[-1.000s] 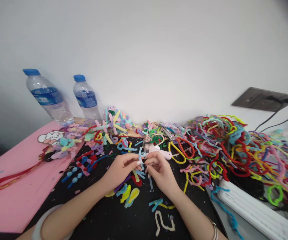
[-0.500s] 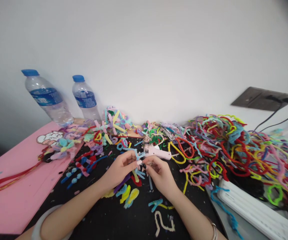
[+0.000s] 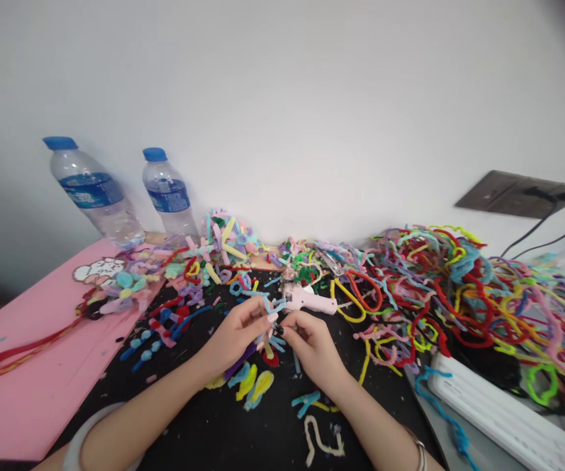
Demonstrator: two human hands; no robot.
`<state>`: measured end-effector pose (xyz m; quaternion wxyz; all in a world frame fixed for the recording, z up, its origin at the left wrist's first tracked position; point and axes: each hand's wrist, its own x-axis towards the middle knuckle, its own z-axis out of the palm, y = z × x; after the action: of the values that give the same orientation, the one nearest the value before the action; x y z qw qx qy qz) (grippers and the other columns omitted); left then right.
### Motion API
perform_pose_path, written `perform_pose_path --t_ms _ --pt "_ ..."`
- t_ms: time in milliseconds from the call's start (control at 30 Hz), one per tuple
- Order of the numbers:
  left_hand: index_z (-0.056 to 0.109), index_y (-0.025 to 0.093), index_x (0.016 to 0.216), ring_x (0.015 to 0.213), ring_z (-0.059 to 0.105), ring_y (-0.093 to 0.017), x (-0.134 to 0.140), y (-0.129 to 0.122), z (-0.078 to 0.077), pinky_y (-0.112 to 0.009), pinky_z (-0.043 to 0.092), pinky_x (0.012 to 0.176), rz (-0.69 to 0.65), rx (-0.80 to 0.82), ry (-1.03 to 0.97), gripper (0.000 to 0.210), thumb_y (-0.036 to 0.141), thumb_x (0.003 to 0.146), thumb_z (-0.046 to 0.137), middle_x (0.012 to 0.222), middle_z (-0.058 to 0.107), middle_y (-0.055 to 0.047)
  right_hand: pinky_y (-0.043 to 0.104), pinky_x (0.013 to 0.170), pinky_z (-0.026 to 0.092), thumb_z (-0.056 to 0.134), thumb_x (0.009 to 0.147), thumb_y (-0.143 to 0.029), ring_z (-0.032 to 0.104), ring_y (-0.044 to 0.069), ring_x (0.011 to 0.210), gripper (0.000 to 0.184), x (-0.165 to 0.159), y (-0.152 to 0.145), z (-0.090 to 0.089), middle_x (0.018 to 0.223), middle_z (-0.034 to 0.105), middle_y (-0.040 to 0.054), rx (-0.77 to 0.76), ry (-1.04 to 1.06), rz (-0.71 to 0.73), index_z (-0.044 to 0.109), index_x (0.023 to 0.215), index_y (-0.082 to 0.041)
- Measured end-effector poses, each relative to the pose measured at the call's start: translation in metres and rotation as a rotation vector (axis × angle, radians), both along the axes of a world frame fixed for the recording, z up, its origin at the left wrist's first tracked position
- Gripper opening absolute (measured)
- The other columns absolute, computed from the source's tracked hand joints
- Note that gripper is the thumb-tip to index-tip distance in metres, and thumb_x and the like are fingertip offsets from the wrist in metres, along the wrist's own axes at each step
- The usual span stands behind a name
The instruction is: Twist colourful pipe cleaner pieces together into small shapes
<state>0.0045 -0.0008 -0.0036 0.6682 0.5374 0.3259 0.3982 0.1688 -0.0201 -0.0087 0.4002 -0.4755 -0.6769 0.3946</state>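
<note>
My left hand [image 3: 246, 330] is closed in a pinch on a light-blue pipe cleaner piece [image 3: 273, 306], whose fuzzy ends stick out above and below the fingers. Close against it, my right hand [image 3: 309, 340] pinches a small black piece [image 3: 278, 330] at the blue piece's side; its exact kind is too small to make out. Just beyond the fingertips lies a pale pink glue gun [image 3: 312, 301]. Yellow and blue pipe cleaner shapes [image 3: 261, 387] lie on the black mat [image 3: 204, 432] below my hands.
Two water bottles [image 3: 167, 196] stand against the wall at left. A large tangle of pipe cleaners [image 3: 454, 281] covers the right side, beside a white power strip [image 3: 503, 412]. A pink sheet [image 3: 32, 340] with a red strap [image 3: 27, 352] lies at left.
My right fingertips have shifted slightly down and left, with the black piece now lower against the blue piece. My left hand stays nearly in place.
</note>
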Motion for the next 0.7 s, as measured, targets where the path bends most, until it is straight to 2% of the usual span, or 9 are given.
perform_pose_path --t_ms 167,400,467,567,633,700 --pt "0.048 0.018 0.081 0.044 0.041 -0.006 0.000 -0.001 0.001 -0.018 0.034 0.046 0.024 -0.050 0.002 0.018 0.034 0.083 0.055 0.055 0.045 0.007 0.023 0.055 0.032 0.047 0.083 -0.014 0.041 0.011 0.058 0.018 -0.001 -0.001 0.004 0.063 0.047 -0.0029 0.051 -0.097 0.035 0.052 0.066 -0.018" --pt "0.043 0.018 0.067 0.043 0.038 -0.006 0.002 -0.001 0.004 -0.018 0.034 0.048 0.160 -0.056 0.023 0.027 0.036 0.085 0.050 0.049 0.042 0.008 0.022 0.053 0.031 0.044 0.084 -0.016 0.038 0.011 0.058 0.018 0.000 0.001 0.006 0.062 0.043 -0.0035 0.021 -0.091 -0.006 0.047 0.066 -0.018" --pt "0.043 0.018 0.068 0.043 0.039 -0.006 0.003 -0.002 0.004 -0.018 0.034 0.048 0.173 -0.052 0.036 0.026 0.036 0.085 0.050 0.050 0.043 0.008 0.022 0.052 0.032 0.045 0.084 -0.019 0.038 0.010 0.057 0.017 0.000 0.001 0.004 0.062 0.043 -0.0040 -0.027 -0.033 -0.006 0.046 0.068 -0.019" --pt "0.044 0.017 0.069 0.045 0.041 -0.006 0.005 -0.003 0.002 -0.019 0.036 0.050 0.141 -0.002 0.095 0.025 0.035 0.084 0.052 0.053 0.046 0.007 0.021 0.050 0.034 0.044 0.086 -0.025 0.042 0.010 0.053 0.004 -0.006 -0.001 -0.001 0.065 0.048 -0.0044 -0.120 0.164 0.019 0.046 0.085 -0.021" --pt "0.045 0.017 0.069 0.046 0.042 -0.006 0.007 -0.005 0.000 -0.019 0.035 0.050 0.082 0.033 0.114 0.024 0.034 0.085 0.051 0.055 0.047 0.007 0.020 0.046 0.033 0.042 0.087 -0.029 0.043 0.010 0.048 0.009 -0.011 -0.003 -0.005 0.062 0.049 -0.0060 -0.173 0.276 0.024 0.040 0.093 -0.023" --pt "0.044 0.017 0.069 0.045 0.041 -0.006 0.009 -0.007 -0.002 -0.019 0.034 0.049 0.027 0.051 0.123 0.023 0.033 0.085 0.050 0.054 0.046 0.007 0.020 0.042 0.032 0.038 0.089 -0.032 0.042 0.010 0.043 0.010 -0.016 -0.006 -0.009 0.055 0.047 -0.0076 -0.185 0.292 -0.005 0.037 0.095 -0.023"
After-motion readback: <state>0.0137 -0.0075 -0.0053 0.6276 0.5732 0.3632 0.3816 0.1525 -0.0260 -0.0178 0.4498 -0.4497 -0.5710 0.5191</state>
